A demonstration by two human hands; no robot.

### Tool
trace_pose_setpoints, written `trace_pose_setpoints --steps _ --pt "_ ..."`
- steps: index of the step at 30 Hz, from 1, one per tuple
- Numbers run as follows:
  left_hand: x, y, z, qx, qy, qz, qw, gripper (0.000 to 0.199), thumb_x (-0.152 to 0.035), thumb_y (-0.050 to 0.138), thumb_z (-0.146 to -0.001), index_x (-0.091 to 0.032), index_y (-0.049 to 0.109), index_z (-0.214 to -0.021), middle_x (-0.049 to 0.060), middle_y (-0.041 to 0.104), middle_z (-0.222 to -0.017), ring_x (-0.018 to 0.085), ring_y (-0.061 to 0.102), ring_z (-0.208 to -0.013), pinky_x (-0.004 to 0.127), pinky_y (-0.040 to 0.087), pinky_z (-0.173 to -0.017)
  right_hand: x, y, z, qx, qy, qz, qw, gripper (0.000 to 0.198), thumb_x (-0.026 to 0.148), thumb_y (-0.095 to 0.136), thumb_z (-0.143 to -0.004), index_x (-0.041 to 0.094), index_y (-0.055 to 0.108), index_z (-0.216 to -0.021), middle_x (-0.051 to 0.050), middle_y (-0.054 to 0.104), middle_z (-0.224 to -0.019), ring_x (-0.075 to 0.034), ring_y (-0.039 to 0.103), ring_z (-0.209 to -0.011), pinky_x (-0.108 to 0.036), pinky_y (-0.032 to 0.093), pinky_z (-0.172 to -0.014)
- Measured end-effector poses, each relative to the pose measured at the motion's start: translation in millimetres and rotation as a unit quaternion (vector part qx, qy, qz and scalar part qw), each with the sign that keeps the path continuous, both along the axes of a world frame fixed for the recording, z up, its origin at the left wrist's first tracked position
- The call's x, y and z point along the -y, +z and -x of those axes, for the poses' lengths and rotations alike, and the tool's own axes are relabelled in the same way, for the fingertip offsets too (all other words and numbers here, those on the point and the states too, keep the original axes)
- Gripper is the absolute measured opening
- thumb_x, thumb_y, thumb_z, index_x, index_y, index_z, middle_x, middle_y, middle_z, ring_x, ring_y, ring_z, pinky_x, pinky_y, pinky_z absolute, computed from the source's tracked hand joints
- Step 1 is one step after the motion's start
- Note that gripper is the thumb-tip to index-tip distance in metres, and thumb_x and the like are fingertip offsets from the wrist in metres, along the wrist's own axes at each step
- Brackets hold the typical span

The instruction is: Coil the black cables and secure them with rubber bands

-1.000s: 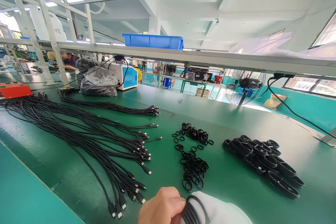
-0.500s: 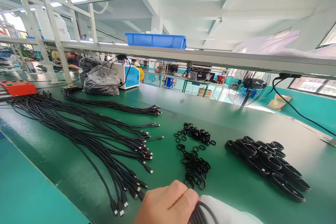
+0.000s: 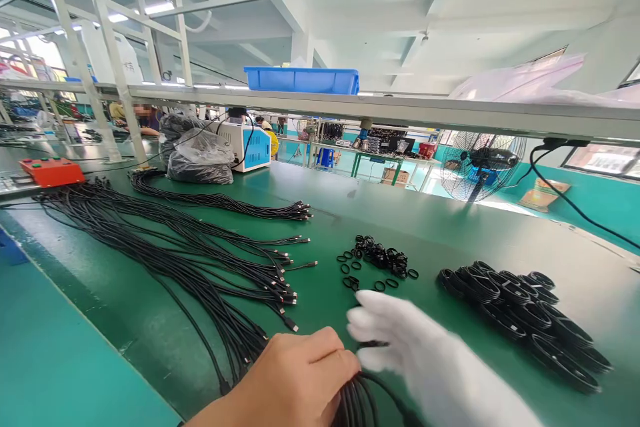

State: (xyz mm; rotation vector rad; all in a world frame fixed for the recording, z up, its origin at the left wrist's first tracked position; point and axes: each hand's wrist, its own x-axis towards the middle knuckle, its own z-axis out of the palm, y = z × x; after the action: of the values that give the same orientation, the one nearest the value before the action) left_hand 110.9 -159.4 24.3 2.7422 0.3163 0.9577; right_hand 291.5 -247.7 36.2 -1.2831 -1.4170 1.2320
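Note:
At the bottom centre my bare left hand [image 3: 305, 373] is closed around a coiled black cable [image 3: 356, 403], whose loops hang below the fingers. My right hand [image 3: 395, 333], in a white glove, is just to the right of it. Its fingers stretch toward the left, with a gap above the thumb, over the nearer small black rings, which it mostly hides; some blur softens it. Beyond the glove lies a loose heap of black rings [image 3: 387, 257]. Straight black cables [image 3: 185, 267] with metal-tipped plugs fan out on the left.
Coiled black cables [image 3: 515, 307] are piled on the green table [image 3: 310, 187] at right. A second cable bundle [image 3: 225, 202], a plastic bag [image 3: 200, 157] and a red control box [image 3: 51, 172] lie further left. A shelf with a blue tray [image 3: 303, 81] spans overhead; a fan [image 3: 480, 163] stands behind.
My gloved right hand has come up from the bottom edge to the nearer rings. My left hand has shifted slightly left, still holding the coiled cable. The view has shifted a little.

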Motion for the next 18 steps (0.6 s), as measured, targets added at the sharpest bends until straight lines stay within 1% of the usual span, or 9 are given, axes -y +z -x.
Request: trace_pose_setpoints --steps 2,4,5,7,8,10,13,15,18 --pt "-2.6 2.9 -0.6 -0.029 -0.015 0.065 0.997 0.035 -0.014 0.027 -0.085 -0.022 0.061 -0.083 0.003 0.061 -0.072 0.013 0.056 -0.057 0.020 0.041 -0.051 -8.9 -9.8 8.0 -0.024 -0.013 0.027 0.999 0.073 0.054 0.066 -0.066 0.029 0.043 -0.131 -0.007 0.061 -0.107 -0.027 0.055 -0.102 -0.040 0.039 -0.091" --pt "-5.1 5.9 -1.5 -0.050 -0.022 0.138 0.989 0.034 -0.015 0.030 -0.086 -0.022 0.063 -0.086 0.003 0.062 -0.079 0.013 0.057 -0.064 0.020 0.044 -0.056 -18.1 -17.2 15.3 -0.035 -0.012 0.037 0.999 0.079 0.045 0.077 -0.054 0.028 0.049 -0.126 -0.005 0.061 -0.097 -0.027 0.057 -0.094 -0.040 0.040 -0.089" --pt "-5.9 7.4 -1.7 -0.058 -0.023 0.169 0.984 0.033 -0.014 0.031 -0.085 -0.022 0.063 -0.088 0.003 0.062 -0.082 0.013 0.058 -0.066 0.020 0.045 -0.059 -22.5 -18.8 17.6 -0.047 -0.012 0.032 0.998 0.072 0.041 0.078 -0.052 0.026 0.055 -0.119 -0.004 0.060 -0.091 -0.026 0.058 -0.089 -0.040 0.040 -0.087" --pt "-6.1 10.3 -1.8 -0.068 -0.018 0.206 0.976 0.032 -0.011 0.034 -0.084 -0.022 0.063 -0.091 0.003 0.062 -0.086 0.014 0.058 -0.070 0.021 0.045 -0.063 -30.4 -17.4 19.5 -0.084 -0.017 0.013 0.996 0.041 0.035 0.076 -0.055 0.025 0.065 -0.093 -0.003 0.057 -0.082 -0.022 0.056 -0.081 -0.038 0.040 -0.085" --pt "-5.6 11.8 -1.7 -0.067 -0.009 0.215 0.974 0.033 -0.010 0.034 -0.083 -0.022 0.064 -0.090 0.002 0.062 -0.086 0.013 0.058 -0.071 0.021 0.045 -0.064 -33.5 -15.0 19.8 -0.109 -0.011 0.011 0.994 0.027 0.031 0.075 -0.056 0.025 0.066 -0.080 -0.003 0.055 -0.077 -0.020 0.054 -0.076 -0.036 0.041 -0.084" --pt "-3.6 15.0 -1.8 -0.057 0.027 0.242 0.968 0.031 -0.007 0.037 -0.080 -0.022 0.063 -0.088 0.001 0.061 -0.085 0.013 0.057 -0.071 0.020 0.044 -0.064 -37.7 -9.2 21.4 -0.154 0.017 0.033 0.987 0.018 0.025 0.076 -0.054 0.024 0.062 -0.066 -0.002 0.053 -0.071 -0.016 0.051 -0.070 -0.032 0.043 -0.078" --pt "-0.9 18.9 -2.9 -0.051 0.083 0.332 0.938 0.025 -0.009 0.042 -0.078 -0.024 0.059 -0.091 -0.003 0.059 -0.078 0.011 0.054 -0.065 0.018 0.042 -0.058 -37.5 -4.4 28.3 -0.199 0.071 0.114 0.971 0.029 0.022 0.077 -0.046 0.018 0.061 -0.070 0.000 0.055 -0.068 -0.014 0.054 -0.064 -0.030 0.046 -0.066" --pt "-0.2 19.6 -4.6 -0.047 0.101 0.394 0.912 0.021 -0.011 0.043 -0.078 -0.023 0.056 -0.089 -0.005 0.057 -0.070 0.010 0.052 -0.059 0.017 0.040 -0.053 -34.7 -4.5 32.7 -0.211 0.079 0.164 0.960 0.033 0.024 0.076 -0.046 0.013 0.061 -0.074 0.000 0.056 -0.067 -0.014 0.057 -0.060 -0.029 0.047 -0.061" --pt "0.3 17.2 -8.7 -0.022 0.103 0.486 0.868 0.012 -0.014 0.045 -0.078 -0.022 0.051 -0.084 -0.007 0.053 -0.062 0.009 0.051 -0.049 0.018 0.041 -0.049 -31.2 -6.6 34.0 -0.241 0.068 0.167 0.954 0.031 0.027 0.073 -0.050 0.010 0.062 -0.073 -0.004 0.059 -0.070 -0.015 0.058 -0.062 -0.028 0.048 -0.060"
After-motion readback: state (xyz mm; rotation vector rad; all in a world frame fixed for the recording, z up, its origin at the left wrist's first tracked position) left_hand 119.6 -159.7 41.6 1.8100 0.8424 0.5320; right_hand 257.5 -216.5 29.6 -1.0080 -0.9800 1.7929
